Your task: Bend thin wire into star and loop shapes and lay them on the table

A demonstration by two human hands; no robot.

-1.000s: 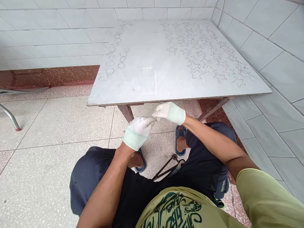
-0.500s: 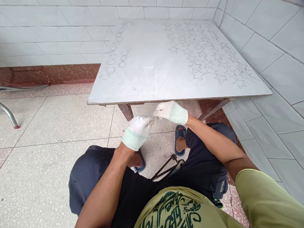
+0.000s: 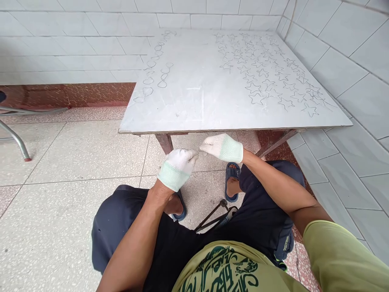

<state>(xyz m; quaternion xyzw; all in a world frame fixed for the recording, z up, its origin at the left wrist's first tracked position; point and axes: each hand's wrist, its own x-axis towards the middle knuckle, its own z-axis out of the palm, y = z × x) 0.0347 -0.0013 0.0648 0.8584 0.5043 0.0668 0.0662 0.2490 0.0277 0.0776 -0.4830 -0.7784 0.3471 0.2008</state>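
Note:
My left hand (image 3: pixel 179 164), in a white glove with a pale green cuff, is closed in a pinch just below the front edge of the table. Close beside it on the right, my right hand (image 3: pixel 217 147) wears the same kind of glove and pinches too, fingertips toward the left hand. Whatever lies between the fingers is too thin to make out. Several star-shaped wire pieces (image 3: pixel 254 99) lie over the right part of the white tabletop (image 3: pixel 194 73). Looped wire pieces (image 3: pixel 143 95) are strung along its left side.
Tiled walls border the table at the back and right. A brown table leg (image 3: pixel 164 142) stands beyond my left hand. Between my knees is a dark folding metal frame (image 3: pixel 214 217). A curved metal chair leg (image 3: pixel 18 140) stands on the floor at the far left.
The view has shifted slightly, so the table appears a little further right. Both hands keep their pinch, with their fingertips about as close as before.

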